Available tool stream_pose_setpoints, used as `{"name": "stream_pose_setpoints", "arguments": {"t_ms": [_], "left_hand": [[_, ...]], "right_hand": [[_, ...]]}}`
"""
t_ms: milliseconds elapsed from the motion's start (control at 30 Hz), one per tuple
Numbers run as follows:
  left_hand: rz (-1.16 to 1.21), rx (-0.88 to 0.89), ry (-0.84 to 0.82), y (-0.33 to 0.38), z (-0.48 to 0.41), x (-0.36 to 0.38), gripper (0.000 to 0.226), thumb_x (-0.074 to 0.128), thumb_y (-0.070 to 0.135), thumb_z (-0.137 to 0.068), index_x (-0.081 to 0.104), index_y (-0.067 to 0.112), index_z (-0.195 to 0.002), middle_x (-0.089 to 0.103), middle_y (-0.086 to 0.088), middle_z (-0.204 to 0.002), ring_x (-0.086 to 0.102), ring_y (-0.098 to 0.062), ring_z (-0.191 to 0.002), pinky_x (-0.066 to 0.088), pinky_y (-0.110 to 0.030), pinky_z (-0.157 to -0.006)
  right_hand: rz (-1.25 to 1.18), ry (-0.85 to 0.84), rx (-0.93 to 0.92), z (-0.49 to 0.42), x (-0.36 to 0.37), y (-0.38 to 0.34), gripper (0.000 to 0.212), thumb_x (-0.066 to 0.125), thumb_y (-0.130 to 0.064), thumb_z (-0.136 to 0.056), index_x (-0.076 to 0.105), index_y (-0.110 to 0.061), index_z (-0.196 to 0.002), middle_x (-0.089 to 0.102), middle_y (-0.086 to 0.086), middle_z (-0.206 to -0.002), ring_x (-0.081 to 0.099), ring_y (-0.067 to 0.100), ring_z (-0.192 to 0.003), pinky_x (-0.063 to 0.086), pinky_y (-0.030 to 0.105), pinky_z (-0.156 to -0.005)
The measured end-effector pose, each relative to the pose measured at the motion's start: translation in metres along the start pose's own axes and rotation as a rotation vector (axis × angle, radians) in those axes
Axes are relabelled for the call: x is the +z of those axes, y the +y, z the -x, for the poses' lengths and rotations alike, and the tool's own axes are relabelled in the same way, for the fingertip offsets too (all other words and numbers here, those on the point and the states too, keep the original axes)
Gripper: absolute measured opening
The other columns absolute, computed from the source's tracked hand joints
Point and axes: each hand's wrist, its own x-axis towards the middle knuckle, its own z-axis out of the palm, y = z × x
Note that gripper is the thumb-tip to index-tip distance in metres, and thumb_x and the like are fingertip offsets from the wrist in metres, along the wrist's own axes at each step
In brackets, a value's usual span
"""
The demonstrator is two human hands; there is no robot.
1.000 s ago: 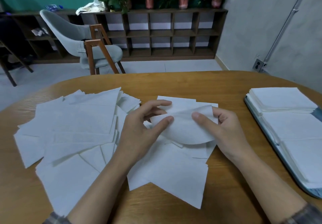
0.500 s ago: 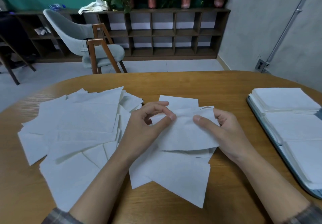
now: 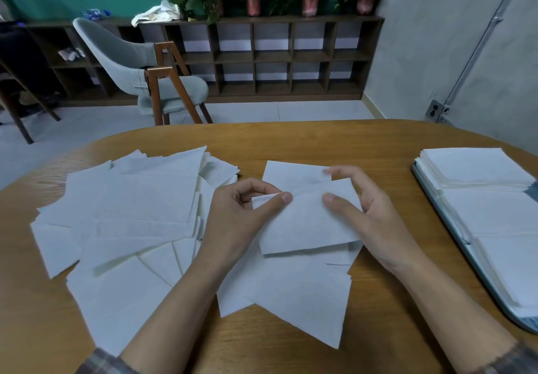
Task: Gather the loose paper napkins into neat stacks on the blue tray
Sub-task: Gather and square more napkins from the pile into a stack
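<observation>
Your right hand (image 3: pixel 375 213) is opening; your left hand (image 3: pixel 238 216) is pinching the napkin (image 3: pixel 305 222). One-sided, it's risking unfolding before the three-o'clock tray (image 3: pixel 419 178).

- Folded napkin (image 3: pixel 308 219): mid-desk (image 3: pixel 291 140), on top of loose napkins (image 3: pixel 131 213).
- Left of the folded napkin: most of the loose napkins, spread and overlapping.
- Right of it, well apart: tray (image 3: pixel 499 290) at the desk edge, carrying napkin stacks (image 3: pixel 471 167).
- Behind it, beyond the desk: chair (image 3: pixel 139 62), then shelf unit (image 3: pixel 273 59).
</observation>
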Motion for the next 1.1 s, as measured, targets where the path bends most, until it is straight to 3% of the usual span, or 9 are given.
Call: {"name": "stream_pose_setpoints", "arguments": {"t_ms": [67, 167, 267, 433, 533, 733, 800, 933, 1100], "left_hand": [[-0.043, 0.006, 0.041, -0.001, 0.001, 0.002, 0.016, 0.09, 0.025, -0.082, 0.078, 0.015, -0.083, 0.08, 0.006, -0.087, 0.044, -0.003, -0.054, 0.036, -0.014, -0.055], [-0.138, 0.077, 0.097, -0.005, 0.003, 0.007, 0.02, 0.09, 0.027, -0.082, 0.072, 0.023, -0.09, 0.077, 0.008, -0.089, 0.047, -0.004, -0.058, 0.037, -0.016, -0.058], [-0.286, 0.232, 0.079, -0.011, 0.004, 0.012, 0.038, 0.091, 0.026, -0.082, 0.062, 0.026, -0.107, 0.066, 0.014, -0.106, 0.064, -0.003, -0.096, 0.048, -0.015, -0.075], [-0.641, 0.372, -0.332, -0.022, 0.009, 0.016, 0.034, 0.085, 0.047, -0.083, 0.066, 0.033, -0.108, 0.06, 0.02, -0.116, 0.056, -0.003, -0.114, 0.045, -0.029, -0.095], [-0.721, 0.403, -0.386, -0.029, 0.011, 0.021, 0.034, 0.08, 0.051, -0.086, 0.072, 0.033, -0.113, 0.064, 0.021, -0.119, 0.057, -0.002, -0.114, 0.046, -0.034, -0.097], [-0.646, 0.424, -0.293, -0.025, 0.01, 0.017, 0.008, 0.072, 0.029, -0.096, 0.075, 0.026, -0.104, 0.074, 0.017, -0.104, 0.064, 0.003, -0.092, 0.054, -0.029, -0.082], [-0.563, 0.407, -0.238, -0.018, 0.012, 0.015, 0.007, 0.068, 0.026, -0.096, 0.07, 0.023, -0.102, 0.074, 0.016, -0.099, 0.066, 0.0, -0.083, 0.053, -0.031, -0.075], [-0.362, 0.38, -0.111, -0.002, 0.012, 0.009, 0.009, 0.068, 0.011, -0.093, 0.064, 0.017, -0.097, 0.07, 0.012, -0.091, 0.067, -0.016, -0.076, 0.052, -0.033, -0.071], [-0.146, 0.261, -0.038, 0.009, 0.009, 0.002, 0.025, 0.067, -0.007, -0.091, 0.068, 0.016, -0.098, 0.071, 0.014, -0.095, 0.067, -0.011, -0.092, 0.049, -0.015, -0.08]], "right_hand": [[0.02, -0.055, -0.018, 0.001, -0.002, -0.001, 0.052, 0.074, -0.017, -0.093, 0.054, -0.041, -0.135, 0.077, 0.005, -0.113, 0.076, 0.022, -0.098, 0.062, 0.03, -0.076], [0.241, -0.049, -0.097, -0.002, -0.004, 0.003, 0.028, 0.072, -0.007, -0.096, 0.077, -0.027, -0.114, 0.078, -0.012, -0.109, 0.071, 0.005, -0.105, 0.054, 0.018, -0.086], [0.31, 0.132, -0.066, -0.007, -0.008, 0.009, 0.024, 0.067, -0.003, -0.1, 0.084, -0.02, -0.1, 0.078, -0.023, -0.102, 0.066, -0.012, -0.103, 0.044, 0.003, -0.083], [0.322, 0.362, -0.097, -0.014, -0.022, 0.016, 0.023, 0.068, -0.007, -0.099, 0.082, -0.023, -0.108, 0.071, -0.038, -0.105, 0.06, -0.021, -0.105, 0.041, -0.002, -0.081], [0.333, 0.353, -0.112, -0.014, -0.022, 0.018, 0.027, 0.07, -0.007, -0.098, 0.08, -0.028, -0.112, 0.07, -0.041, -0.107, 0.061, -0.018, -0.107, 0.046, 0.003, -0.081], [0.424, 0.301, -0.156, -0.015, -0.021, 0.022, 0.037, 0.062, -0.002, -0.101, 0.078, -0.028, -0.122, 0.072, -0.029, -0.12, 0.06, -0.012, -0.12, 0.049, 0.017, -0.103], [0.449, 0.283, -0.179, -0.015, -0.02, 0.021, 0.035, 0.062, -0.005, -0.102, 0.077, -0.026, -0.124, 0.071, -0.025, -0.125, 0.058, -0.012, -0.122, 0.046, 0.014, -0.105], [0.398, 0.204, -0.192, -0.013, -0.02, 0.014, 0.028, 0.07, -0.028, -0.101, 0.074, -0.027, -0.128, 0.07, -0.021, -0.131, 0.055, -0.013, -0.126, 0.038, 0.0, -0.096], [0.282, 0.024, -0.168, -0.009, -0.016, 0.008, 0.059, 0.065, -0.065, -0.084, 0.071, -0.03, -0.132, 0.067, -0.022, -0.136, 0.053, -0.008, -0.133, 0.038, 0.002, -0.1]]}}
